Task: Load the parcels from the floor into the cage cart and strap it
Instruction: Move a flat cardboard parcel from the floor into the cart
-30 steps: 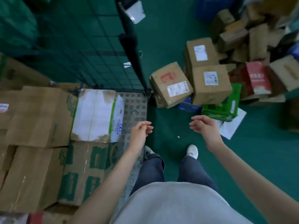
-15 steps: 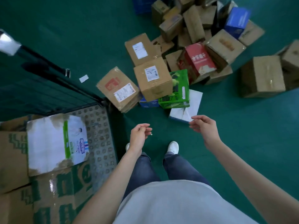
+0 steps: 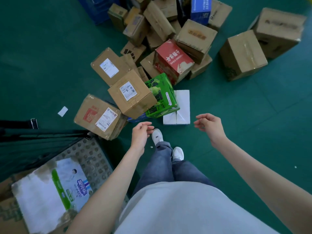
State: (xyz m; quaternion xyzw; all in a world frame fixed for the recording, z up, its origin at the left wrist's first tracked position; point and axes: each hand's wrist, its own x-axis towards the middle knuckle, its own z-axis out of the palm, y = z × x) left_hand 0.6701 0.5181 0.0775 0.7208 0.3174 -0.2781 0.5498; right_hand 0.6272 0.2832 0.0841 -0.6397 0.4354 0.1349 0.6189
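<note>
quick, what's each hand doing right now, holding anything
Left hand: open, fingers loosely curled, holding nothing.
Right hand: open, fingers loosely curled, holding nothing.

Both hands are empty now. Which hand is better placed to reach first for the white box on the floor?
Probably the right hand: it hangs loosely open just beside the white box, nothing between. The left hand is empty too, but nearer the brown labelled box.

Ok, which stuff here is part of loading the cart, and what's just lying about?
For the job:
- cage cart
- floor parcels, e.g. labelled brown box, green box, red box
- both hands, left, right, empty

Lying about:
- paper scrap
</note>
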